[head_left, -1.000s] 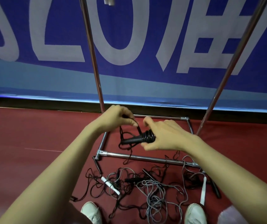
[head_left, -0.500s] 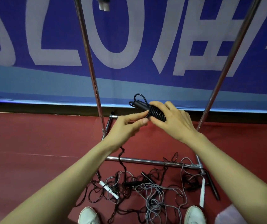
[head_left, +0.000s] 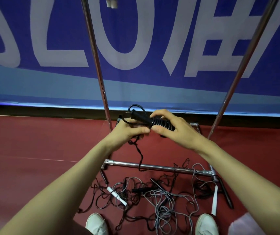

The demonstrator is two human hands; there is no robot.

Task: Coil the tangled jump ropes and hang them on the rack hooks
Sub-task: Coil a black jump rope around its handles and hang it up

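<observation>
Beyond my hands, the blue banner carries big pale letters, cropped and unreadable. My right hand grips the black jump rope, its cord wound round the handles; my left hand pinches its trailing cord.

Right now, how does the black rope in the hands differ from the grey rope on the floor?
The black rope is wound tightly round its handle; the grey rope sprawls in loose tangled loops. The left hand and right hand hold the black rope up; the grey rope lies on the red floor. Neither hangs on the rack yet.
</observation>
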